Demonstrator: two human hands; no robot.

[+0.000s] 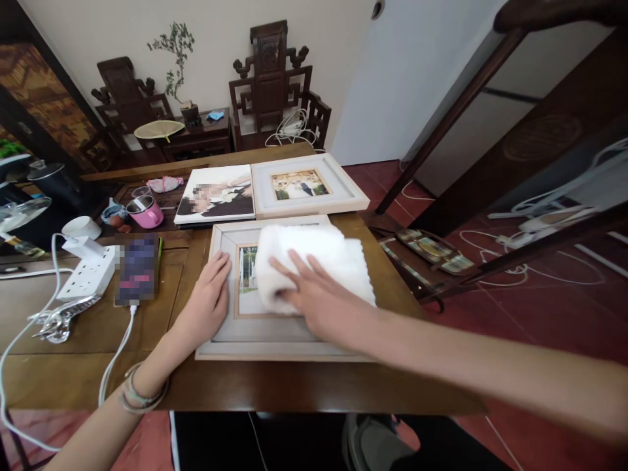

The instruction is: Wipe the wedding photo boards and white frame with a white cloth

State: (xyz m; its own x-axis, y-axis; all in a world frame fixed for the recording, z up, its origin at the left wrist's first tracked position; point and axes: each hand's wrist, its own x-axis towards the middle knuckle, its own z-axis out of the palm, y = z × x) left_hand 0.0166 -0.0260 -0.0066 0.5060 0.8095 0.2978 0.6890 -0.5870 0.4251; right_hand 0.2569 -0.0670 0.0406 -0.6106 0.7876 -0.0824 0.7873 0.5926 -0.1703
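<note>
A framed photo [230, 332] with a pale wooden border lies flat on the dark wooden table [235, 386]. My left hand [210, 297] rests on the frame's left edge, fingers close together and stretched flat on it. Over the glass, my right hand [318, 294] presses on a folded white cloth [309, 245], with its thumb tucked by the fold. The cloth covers most of the photo; only a strip of it shows at the left. Behind lie a second framed photo [300, 185] and a white-edged photo panel [216, 193], side by side.
Left on the table are a phone [137, 268] on a charging cable, a white power strip [91, 271], a pink cup [146, 212] and a black kettle [56, 183]. Carved wooden chairs [269, 85] stand at the wall. A dark wooden chair frame [451, 85] rises at the right.
</note>
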